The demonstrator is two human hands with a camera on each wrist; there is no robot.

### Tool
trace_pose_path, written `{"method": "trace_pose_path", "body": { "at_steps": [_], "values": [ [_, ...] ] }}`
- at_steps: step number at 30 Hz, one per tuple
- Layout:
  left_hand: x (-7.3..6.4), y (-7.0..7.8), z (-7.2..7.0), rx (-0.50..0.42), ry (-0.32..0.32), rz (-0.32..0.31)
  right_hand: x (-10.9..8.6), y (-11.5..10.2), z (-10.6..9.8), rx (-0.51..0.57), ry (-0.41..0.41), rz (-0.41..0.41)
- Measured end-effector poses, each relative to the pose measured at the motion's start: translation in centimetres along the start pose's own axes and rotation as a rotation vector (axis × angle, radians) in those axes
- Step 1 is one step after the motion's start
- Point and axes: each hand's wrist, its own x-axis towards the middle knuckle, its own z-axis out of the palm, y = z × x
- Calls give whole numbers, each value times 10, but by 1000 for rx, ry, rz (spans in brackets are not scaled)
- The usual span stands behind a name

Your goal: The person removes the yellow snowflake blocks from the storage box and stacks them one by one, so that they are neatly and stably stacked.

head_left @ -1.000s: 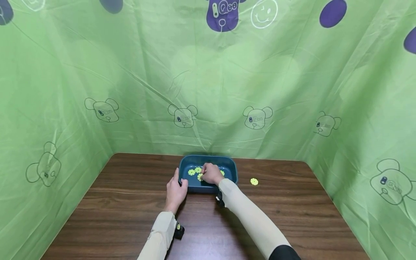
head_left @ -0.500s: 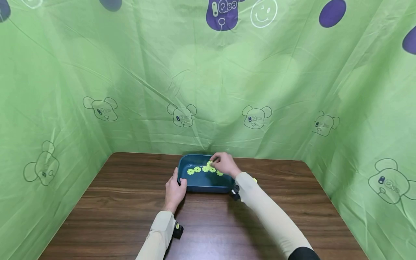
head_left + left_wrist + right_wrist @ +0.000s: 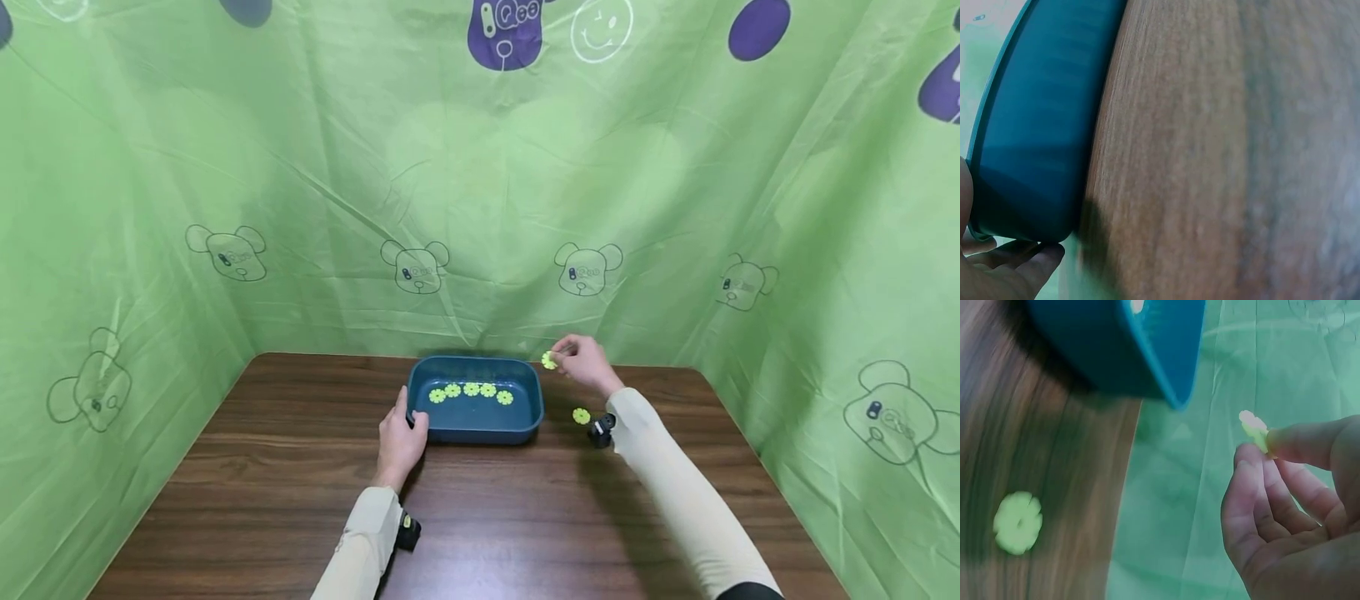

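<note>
A dark blue plastic tub (image 3: 476,435) sits at the back of the table, with a row of several yellow-green flower-shaped discs (image 3: 471,389) on its floor. My left hand (image 3: 400,442) holds the tub's left end, thumb at the near corner; in the left wrist view its fingertips (image 3: 1047,253) touch the tub's outer side. Right of the tub, my right hand (image 3: 588,364) pinches one flower-shaped disc (image 3: 1255,430) between thumb and index finger, raised above the table. Another such disc (image 3: 581,416) lies on the wood below that hand.
The brown wooden table (image 3: 480,517) ends just behind the tub, against a green printed curtain (image 3: 495,308) that also encloses both sides. Black wrist cameras are strapped to both forearms; the right one (image 3: 602,431) overlaps the table beside the loose disc.
My right hand has risen out of the tub and moved right past its rim, carrying a flower-shaped disc. The left hand stays at the tub, which has not moved noticeably.
</note>
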Motion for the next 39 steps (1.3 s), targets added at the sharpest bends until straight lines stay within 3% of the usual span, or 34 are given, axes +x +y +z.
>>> {"method": "trace_pose_path", "body": {
  "at_steps": [6,18,23,31,39],
  "values": [
    [1,1,0,2,4,3,-8,28,-13,21,-2,79],
    [0,1,-1,-2,9,12,-24,76,-2,133,-12,268],
    [1,0,0,4,26,22,-29,88,0,176,-22,287],
    [0,2,-1,-1,30,26,-32,99,2,98,-47,301],
    [1,3,0,-1,31,27,-35,102,4,98,-34,303]
  ]
}}
